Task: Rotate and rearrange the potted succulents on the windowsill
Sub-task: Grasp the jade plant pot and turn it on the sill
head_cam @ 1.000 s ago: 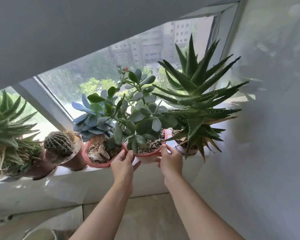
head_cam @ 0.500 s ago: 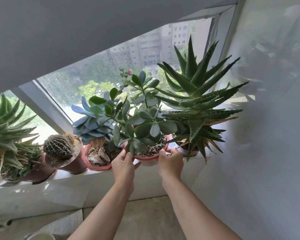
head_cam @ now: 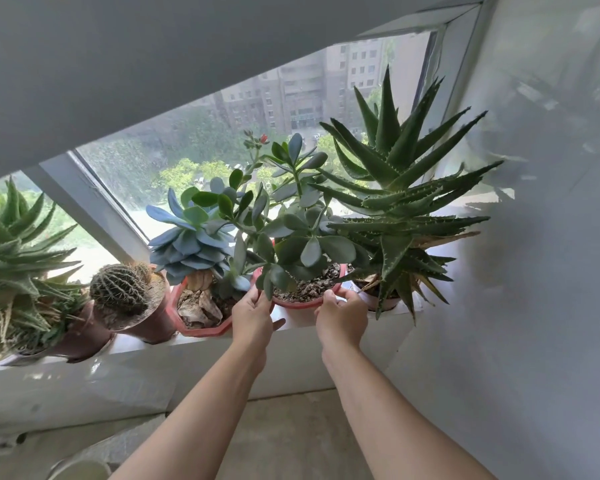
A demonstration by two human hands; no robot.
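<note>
A row of potted succulents stands on the white windowsill (head_cam: 146, 344). In the middle is a jade plant (head_cam: 302, 233) in a round red pot (head_cam: 298, 304) filled with gravelly soil. My left hand (head_cam: 253, 318) grips the pot's left rim and my right hand (head_cam: 342, 315) grips its right rim. Left of it a blue-grey rosette succulent (head_cam: 191, 237) grows in an angular red pot (head_cam: 201, 327). At the right stands a tall spiky aloe (head_cam: 395, 202) in a pale pot (head_cam: 378, 301), its leaves overlapping the jade plant.
Further left are a round cactus (head_cam: 120, 289) in a brown pot and another spiky aloe (head_cam: 11, 258) at the far left edge. A grey wall (head_cam: 534, 271) closes the right side. A lowered grey blind (head_cam: 153, 64) covers the upper window. A pale round rim (head_cam: 78, 469) shows below.
The jade plant's pot has turned in my hands and shifted slightly back and right, closer to the tall aloe. Both hands stayed on the rim.
</note>
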